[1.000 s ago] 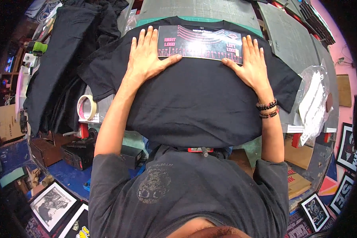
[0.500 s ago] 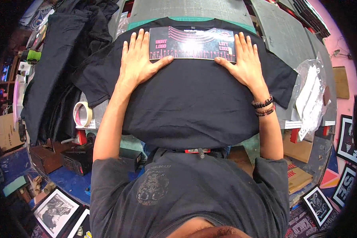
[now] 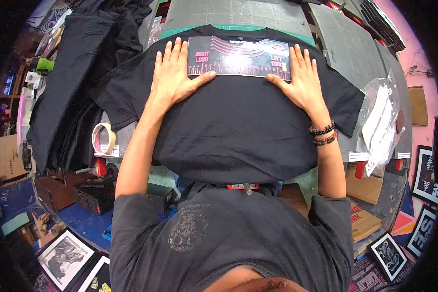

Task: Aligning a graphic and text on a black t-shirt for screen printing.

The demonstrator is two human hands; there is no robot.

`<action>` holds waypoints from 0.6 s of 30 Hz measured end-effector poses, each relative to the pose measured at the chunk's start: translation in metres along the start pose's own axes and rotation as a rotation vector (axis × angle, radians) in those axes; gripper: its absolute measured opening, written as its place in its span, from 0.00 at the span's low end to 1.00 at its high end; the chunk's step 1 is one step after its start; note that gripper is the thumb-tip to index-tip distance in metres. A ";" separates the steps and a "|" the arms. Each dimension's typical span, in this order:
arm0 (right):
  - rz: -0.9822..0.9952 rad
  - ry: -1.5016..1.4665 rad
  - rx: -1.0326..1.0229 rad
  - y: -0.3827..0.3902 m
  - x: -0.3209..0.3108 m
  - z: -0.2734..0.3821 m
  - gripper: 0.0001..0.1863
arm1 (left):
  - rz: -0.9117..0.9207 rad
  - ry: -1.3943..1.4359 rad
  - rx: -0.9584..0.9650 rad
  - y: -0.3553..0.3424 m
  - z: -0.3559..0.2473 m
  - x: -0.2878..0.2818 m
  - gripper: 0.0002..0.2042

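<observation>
A black T-shirt (image 3: 228,117) lies spread on a grey board, its collar at the far side and its hem toward me. Across its chest, just below the neckline, rests a flat alignment ruler (image 3: 238,53) with curved lines, a scale and pink print. My left hand (image 3: 173,73) lies flat at the ruler's left end, thumb on its lower edge. At the opposite end my right hand (image 3: 301,78) is flat too, its thumb against the lower corner. Both hands have their fingers stretched out over the shirt cloth.
A roll of masking tape (image 3: 103,139) sits left of the shirt. Dark garments (image 3: 68,92) are heaped at the far left. On the right lies a clear plastic bag (image 3: 379,121). Further grey boards (image 3: 343,44) stand behind, and a green cutting mat (image 3: 180,31) shows beyond the collar.
The view has shifted slightly, moving the shirt and ruler a little lower and to the right in the picture. Both hands keep their flat hold at the ruler's ends.
</observation>
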State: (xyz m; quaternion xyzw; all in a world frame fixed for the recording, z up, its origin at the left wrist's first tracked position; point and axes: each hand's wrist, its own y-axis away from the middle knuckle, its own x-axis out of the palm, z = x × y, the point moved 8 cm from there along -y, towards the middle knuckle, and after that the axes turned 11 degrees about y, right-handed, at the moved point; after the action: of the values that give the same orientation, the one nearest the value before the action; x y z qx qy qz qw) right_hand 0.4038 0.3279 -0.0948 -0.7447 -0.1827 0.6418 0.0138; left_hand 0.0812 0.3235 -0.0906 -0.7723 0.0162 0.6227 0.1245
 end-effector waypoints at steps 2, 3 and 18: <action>0.002 -0.003 -0.002 0.000 0.000 0.000 0.67 | -0.001 0.010 0.004 0.000 0.000 0.000 0.60; 0.003 -0.006 -0.002 0.000 0.000 0.000 0.67 | 0.001 0.008 0.005 0.000 0.000 0.000 0.60; -0.014 0.003 -0.005 0.001 0.001 0.000 0.66 | 0.026 -0.014 -0.003 0.000 -0.002 0.000 0.60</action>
State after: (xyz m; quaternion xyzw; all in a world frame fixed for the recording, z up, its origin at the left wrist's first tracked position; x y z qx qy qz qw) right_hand 0.4042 0.3270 -0.0956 -0.7443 -0.1894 0.6402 0.0166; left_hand 0.0829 0.3231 -0.0907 -0.7678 0.0246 0.6298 0.1154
